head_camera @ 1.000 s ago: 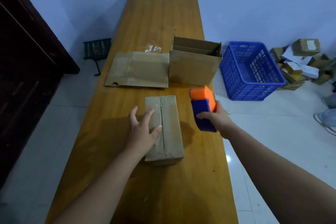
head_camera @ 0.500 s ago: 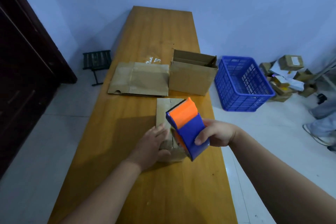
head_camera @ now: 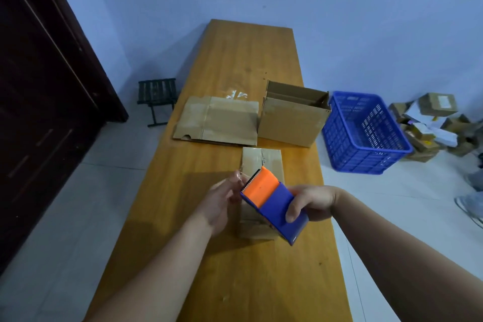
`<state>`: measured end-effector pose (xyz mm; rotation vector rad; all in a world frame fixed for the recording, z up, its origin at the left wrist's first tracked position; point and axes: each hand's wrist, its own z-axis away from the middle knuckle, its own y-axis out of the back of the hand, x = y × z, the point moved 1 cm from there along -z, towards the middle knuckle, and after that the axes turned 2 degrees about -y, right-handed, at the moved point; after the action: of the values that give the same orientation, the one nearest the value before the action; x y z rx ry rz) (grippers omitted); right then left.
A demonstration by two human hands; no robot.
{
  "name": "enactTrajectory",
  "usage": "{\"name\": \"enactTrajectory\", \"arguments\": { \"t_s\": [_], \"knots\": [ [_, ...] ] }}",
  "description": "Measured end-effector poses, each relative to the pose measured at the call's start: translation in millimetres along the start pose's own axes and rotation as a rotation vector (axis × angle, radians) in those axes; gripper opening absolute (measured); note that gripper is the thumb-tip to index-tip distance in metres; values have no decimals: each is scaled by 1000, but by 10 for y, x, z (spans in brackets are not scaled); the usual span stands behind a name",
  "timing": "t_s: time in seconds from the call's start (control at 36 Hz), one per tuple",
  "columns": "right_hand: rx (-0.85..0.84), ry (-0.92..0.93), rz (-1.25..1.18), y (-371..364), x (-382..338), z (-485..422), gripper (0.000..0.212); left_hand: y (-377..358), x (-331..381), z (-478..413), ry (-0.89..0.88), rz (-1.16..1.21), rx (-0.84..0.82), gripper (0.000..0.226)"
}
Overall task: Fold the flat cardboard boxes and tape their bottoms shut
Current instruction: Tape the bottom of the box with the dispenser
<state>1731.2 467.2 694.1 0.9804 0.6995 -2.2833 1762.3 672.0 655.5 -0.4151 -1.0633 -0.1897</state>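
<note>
The right hand point(head_camera: 311, 204) is clamped around the blue body of a tape dispenser point(head_camera: 271, 206), fingers curled over its upper face, holding it tilted above the bench point(head_camera: 235, 274). The dispenser has an orange front plate ending in a serrated blade that points up and to the left. At that blade the left hand point(head_camera: 222, 201) has its fingertips drawn together on a glinting clear tape end point(head_camera: 237, 176), though the blur hides how much tape is out. Directly under both hands lies a small folded box point(head_camera: 261, 159), brown cardboard, long side running away from the person, its top flaps meeting in a central seam with a shiny strip over the far part. Beyond it, a flat unfolded cardboard box point(head_camera: 219, 123) lies on the bench, creased into panels with a notch at its near left corner. Just to its right an assembled box point(head_camera: 290, 123) stands upright with its top open. A blue plastic crate point(head_camera: 366, 136) sits on the floor beside the bench.
</note>
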Motion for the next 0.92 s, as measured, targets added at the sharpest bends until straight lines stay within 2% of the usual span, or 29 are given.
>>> {"name": "enactTrajectory", "arguments": {
  "t_s": [0.17, 0.22, 0.31, 0.33, 0.42, 0.47, 0.53, 0.67, 0.78, 0.92],
  "knots": [
    [13, 6, 27, -18, 3, -21, 55, 9, 88, -25, -53, 186, -33, 101],
    [16, 11, 24, -20, 11, -20, 55, 15, 119, -27, -84, 174, -55, 91],
    [21, 16, -3, -13, 37, -12, 53, 3, 137, -18, -77, 269, -39, 41],
    [18, 18, -16, -6, 49, -11, 52, 13, 133, -21, -70, 317, -40, 32],
    [11, 32, -64, 16, 88, -9, 52, 70, 105, -29, -22, 471, -49, 33],
    [11, 43, -89, 31, 101, -8, 58, 103, 84, -26, -3, 490, -54, 30],
    [11, 46, -96, 28, 99, -6, 64, 105, 79, -11, 0, 455, -46, 28],
    [27, 17, -62, -9, 59, -6, 56, 41, 92, -6, 33, 386, 86, 36],
    [35, 20, -40, -37, 47, -13, 55, 1, 103, -27, 44, 370, 176, 19],
    [65, 47, -45, -45, 83, -17, 57, -39, 123, -21, -58, 200, 339, 7]
  ]
}}
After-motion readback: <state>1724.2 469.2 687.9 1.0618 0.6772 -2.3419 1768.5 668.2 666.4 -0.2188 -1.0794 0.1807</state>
